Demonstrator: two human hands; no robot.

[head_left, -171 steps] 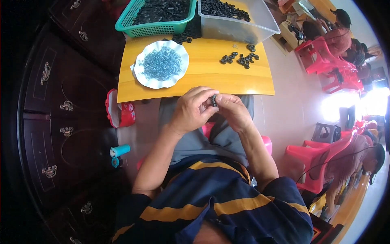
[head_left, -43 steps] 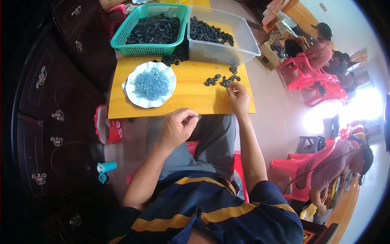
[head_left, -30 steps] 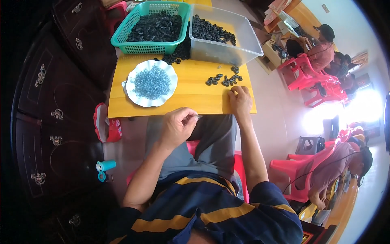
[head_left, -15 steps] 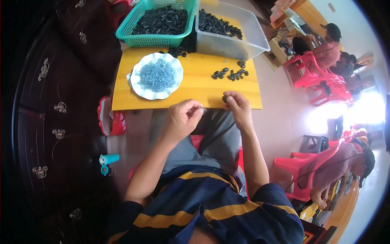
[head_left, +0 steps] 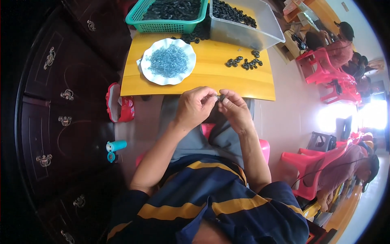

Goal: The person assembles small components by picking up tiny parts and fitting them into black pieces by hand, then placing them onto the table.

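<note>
My left grip (head_left: 193, 106) pinches a tiny piece (head_left: 217, 96), my right grip (head_left: 237, 116) a black part (head_left: 221, 98), apparently unfinished; loose parts (head_left: 232, 63) lie untouched on the surface (head_left: 215, 77).

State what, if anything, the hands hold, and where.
The right hand pinches a black piece between thumb and fingers; which part is too small to tell. The left hand is close beside it, its hold unclear.

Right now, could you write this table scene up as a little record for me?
Right hand: pinching a small dark piece
Left hand: close beside it; grip too small to tell
Plate: white, wavy-edged, holding clear bluish bits
Basket: green, holding black pieces
Tub: see-through, right of basket, similar contents
Table: yellow, loose black rings toward its right edge
</note>
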